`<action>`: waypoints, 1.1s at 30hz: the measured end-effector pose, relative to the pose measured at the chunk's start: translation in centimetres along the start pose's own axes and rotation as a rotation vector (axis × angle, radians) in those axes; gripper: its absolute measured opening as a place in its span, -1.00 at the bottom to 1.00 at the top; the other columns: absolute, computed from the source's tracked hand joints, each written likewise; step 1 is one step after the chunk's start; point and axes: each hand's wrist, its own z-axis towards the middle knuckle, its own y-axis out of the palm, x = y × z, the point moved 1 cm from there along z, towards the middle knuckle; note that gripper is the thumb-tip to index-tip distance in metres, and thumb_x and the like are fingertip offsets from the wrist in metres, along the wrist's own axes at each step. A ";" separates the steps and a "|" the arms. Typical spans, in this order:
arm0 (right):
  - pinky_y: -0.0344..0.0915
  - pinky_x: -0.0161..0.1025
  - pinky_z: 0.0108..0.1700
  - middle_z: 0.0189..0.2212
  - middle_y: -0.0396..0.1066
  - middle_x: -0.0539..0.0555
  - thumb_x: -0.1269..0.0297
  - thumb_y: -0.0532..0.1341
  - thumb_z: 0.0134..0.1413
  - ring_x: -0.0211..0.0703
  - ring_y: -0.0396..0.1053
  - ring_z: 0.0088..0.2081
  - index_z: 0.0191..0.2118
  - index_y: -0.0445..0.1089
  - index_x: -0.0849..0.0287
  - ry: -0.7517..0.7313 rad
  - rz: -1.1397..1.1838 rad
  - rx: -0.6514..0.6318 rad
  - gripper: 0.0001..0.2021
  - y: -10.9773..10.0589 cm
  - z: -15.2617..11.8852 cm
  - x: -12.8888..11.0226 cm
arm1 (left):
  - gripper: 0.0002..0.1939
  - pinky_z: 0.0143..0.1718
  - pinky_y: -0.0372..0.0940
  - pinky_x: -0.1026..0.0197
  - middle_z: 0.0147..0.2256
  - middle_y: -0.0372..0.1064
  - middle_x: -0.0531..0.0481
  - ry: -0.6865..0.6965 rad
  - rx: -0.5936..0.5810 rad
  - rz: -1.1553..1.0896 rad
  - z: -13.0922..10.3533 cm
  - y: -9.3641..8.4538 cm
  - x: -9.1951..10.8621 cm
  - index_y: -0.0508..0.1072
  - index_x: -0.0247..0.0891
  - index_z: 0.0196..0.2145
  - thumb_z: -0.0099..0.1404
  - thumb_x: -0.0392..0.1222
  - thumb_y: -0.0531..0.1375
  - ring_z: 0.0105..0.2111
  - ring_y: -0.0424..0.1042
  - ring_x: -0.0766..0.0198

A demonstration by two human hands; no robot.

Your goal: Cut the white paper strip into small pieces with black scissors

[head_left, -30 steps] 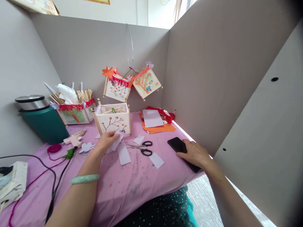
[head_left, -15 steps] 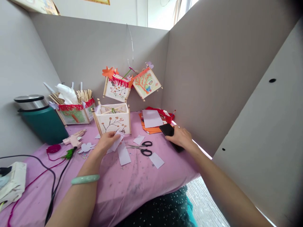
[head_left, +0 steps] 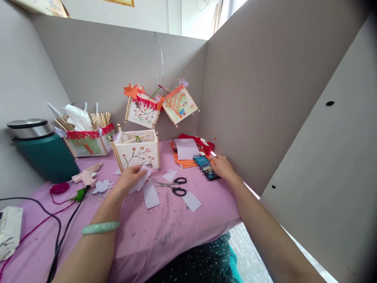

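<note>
My left hand (head_left: 129, 181) pinches a small folded piece of white paper (head_left: 143, 177) in front of a painted lantern box (head_left: 137, 154) with wooden corner sticks. My right hand (head_left: 222, 167) rests at the right edge of a phone (head_left: 207, 169) that lies on the table with its screen lit; its fingers are loosely spread over the phone's edge. Between the hands lie black-handled scissors (head_left: 179, 186). White paper pieces (head_left: 192, 201) are around them, one strip (head_left: 151, 196) just below the left fingers.
On the pink-covered table (head_left: 176, 228) are a green bottle (head_left: 47, 157), a glue gun (head_left: 86, 175), a stick holder (head_left: 88, 145), dark cables (head_left: 59, 236) and stacked coloured paper (head_left: 187, 149). Two lanterns (head_left: 180, 106) hang behind; grey panels (head_left: 250, 78) stand around.
The phone's screen has lit up, and my right hand has shifted from gripping over the phone to its right edge. The view has turned slightly right. My left hand still holds the paper.
</note>
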 end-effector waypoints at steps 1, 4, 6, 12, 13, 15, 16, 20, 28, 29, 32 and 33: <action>0.17 -0.15 0.05 0.09 0.34 0.13 0.34 0.01 0.28 0.02 0.24 0.09 0.07 0.44 0.04 -0.020 0.007 0.013 -0.64 0.0 -0.3 0.5 | -0.61 -0.62 0.20 0.26 -0.56 0.47 -0.05 -0.004 -0.006 -0.005 0.1 0.0 -0.1 0.45 -0.30 -0.44 -0.17 0.04 0.35 -0.58 0.41 0.17; 0.14 -0.21 0.08 0.09 0.35 0.05 0.49 0.02 0.20 -0.05 0.23 0.07 -0.01 0.51 0.00 -0.071 0.026 0.029 -0.59 0.3 -1.1 1.4 | -0.58 -0.62 0.19 0.27 -0.56 0.47 -0.05 -0.004 -0.020 0.003 0.3 -0.1 -0.4 0.46 -0.31 -0.41 -0.15 0.06 0.35 -0.59 0.40 0.18; 0.12 -0.23 0.08 0.08 0.35 0.03 0.53 0.03 0.15 -0.07 0.22 0.07 -0.05 0.54 0.00 -0.096 0.034 0.025 -0.57 0.5 -1.3 1.5 | -0.60 -0.62 0.19 0.27 -0.56 0.47 -0.05 0.006 -0.025 0.022 0.3 -0.1 -0.5 0.46 -0.31 -0.41 -0.12 0.06 0.33 -0.59 0.40 0.20; 0.13 -0.19 0.09 0.16 0.29 0.05 0.56 0.08 0.06 -0.01 0.19 0.13 0.12 0.42 0.00 -0.095 0.039 -0.004 -0.47 1.2 -0.6 1.0 | -0.62 -0.61 0.19 0.28 -0.56 0.48 -0.05 0.003 -0.013 0.022 0.3 -0.1 -0.4 0.45 -0.30 -0.43 -0.13 0.05 0.34 -0.58 0.41 0.19; 0.14 -0.19 0.09 0.17 0.28 0.07 0.56 0.07 0.07 0.00 0.19 0.13 0.20 0.33 0.01 -0.080 0.044 0.008 -0.42 1.3 -0.5 1.0 | -0.61 -0.61 0.19 0.28 -0.56 0.48 -0.06 0.003 -0.012 0.016 0.2 -0.1 -0.3 0.46 -0.29 -0.43 -0.14 0.05 0.35 -0.57 0.41 0.19; 0.15 -0.19 0.09 0.18 0.27 0.11 0.53 0.04 0.14 -0.01 0.22 0.12 0.28 0.21 0.05 -0.034 0.059 0.040 -0.41 1.4 -0.4 1.2 | -0.60 -0.61 0.20 0.28 -0.56 0.47 -0.06 -0.001 -0.012 0.005 0.2 -0.1 -0.3 0.46 -0.29 -0.43 -0.15 0.05 0.35 -0.57 0.42 0.18; 0.16 -0.19 0.09 0.17 0.28 0.13 0.51 0.02 0.17 -0.01 0.23 0.12 0.29 0.20 0.09 -0.008 0.067 0.054 -0.44 1.5 -0.3 1.3 | -0.60 -0.61 0.20 0.28 -0.56 0.47 -0.06 -0.004 -0.009 -0.001 0.1 -0.1 -0.2 0.47 -0.30 -0.43 -0.16 0.05 0.36 -0.56 0.42 0.17; 0.19 -0.22 0.07 0.11 0.35 0.16 0.49 0.01 0.21 -0.01 0.27 0.11 0.20 0.31 0.18 0.065 0.098 0.074 -0.53 1.8 -0.2 2.0 | -0.60 -0.60 0.20 0.28 -0.56 0.47 -0.06 -0.012 -0.002 -0.010 0.0 0.0 0.0 0.46 -0.31 -0.45 -0.17 0.05 0.35 -0.56 0.42 0.18; 0.27 -0.24 -0.02 0.05 0.43 0.13 0.49 0.02 0.19 -0.04 0.37 0.04 0.11 0.39 0.17 0.093 0.153 0.091 -0.58 2.0 -0.1 2.1 | -0.61 -0.61 0.19 0.29 -0.54 0.48 -0.07 0.011 -0.005 0.031 0.1 -0.1 -0.2 0.46 -0.31 -0.44 -0.13 0.05 0.34 -0.56 0.41 0.20; 0.27 -0.24 -0.02 0.04 0.44 0.13 0.48 0.02 0.19 -0.04 0.37 0.04 0.11 0.39 0.17 0.095 0.160 0.092 -0.58 2.0 -0.1 2.1 | -0.62 -0.61 0.19 0.29 -0.54 0.48 -0.06 0.009 -0.004 0.033 0.1 -0.1 -0.2 0.46 -0.31 -0.44 -0.13 0.04 0.34 -0.56 0.41 0.19; 0.28 -0.24 -0.03 0.03 0.46 0.12 0.45 0.02 0.22 -0.04 0.39 0.03 0.11 0.40 0.17 0.102 0.180 0.097 -0.60 2.1 -0.1 2.0 | -0.64 -0.62 0.18 0.30 -0.54 0.48 -0.07 0.000 -0.005 0.029 0.3 -0.1 -0.3 0.45 -0.30 -0.45 -0.12 0.03 0.35 -0.56 0.42 0.18; 0.28 -0.24 -0.03 0.03 0.46 0.12 0.44 0.02 0.22 -0.05 0.39 0.03 0.11 0.40 0.17 0.105 0.186 0.100 -0.60 2.1 -0.1 2.0 | -0.64 -0.62 0.19 0.30 -0.54 0.48 -0.07 -0.002 -0.005 0.025 0.4 -0.1 -0.4 0.45 -0.30 -0.44 -0.11 0.03 0.35 -0.56 0.43 0.18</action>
